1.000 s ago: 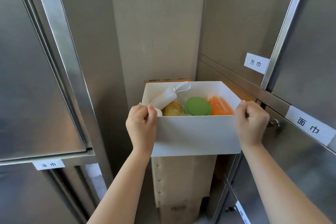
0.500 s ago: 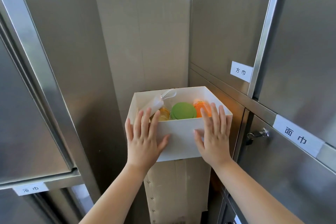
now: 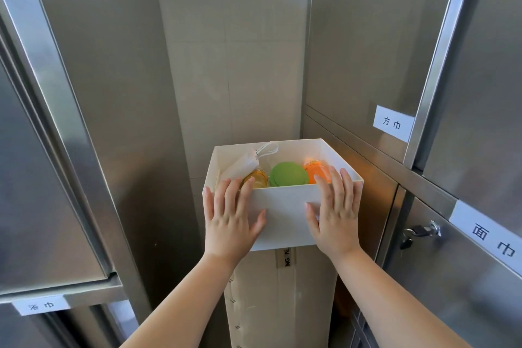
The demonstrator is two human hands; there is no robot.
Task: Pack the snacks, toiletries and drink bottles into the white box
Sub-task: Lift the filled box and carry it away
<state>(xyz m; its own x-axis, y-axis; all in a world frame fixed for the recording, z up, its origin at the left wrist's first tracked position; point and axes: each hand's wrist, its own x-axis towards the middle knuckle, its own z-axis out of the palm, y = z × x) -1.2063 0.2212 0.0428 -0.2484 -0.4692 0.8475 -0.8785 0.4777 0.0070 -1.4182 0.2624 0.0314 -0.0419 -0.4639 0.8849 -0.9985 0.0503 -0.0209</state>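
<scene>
Two grips lie flat, fingers straight: our left grip [image 3: 230,220] and right grip [image 3: 336,217] press the near wall of the white box [image 3: 285,206]. It sits just ahead of both, wide side across, so we should push evenly.

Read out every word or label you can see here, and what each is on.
"方巾": upper label on the right cabinet.
"面巾": lower label on the same cabinet.
"浴巾", a bit blurred: left label on the left cabinet.
"NG AL", cut off: tape on the carton under the box.
Print on the orange bottle: too small to read.
</scene>
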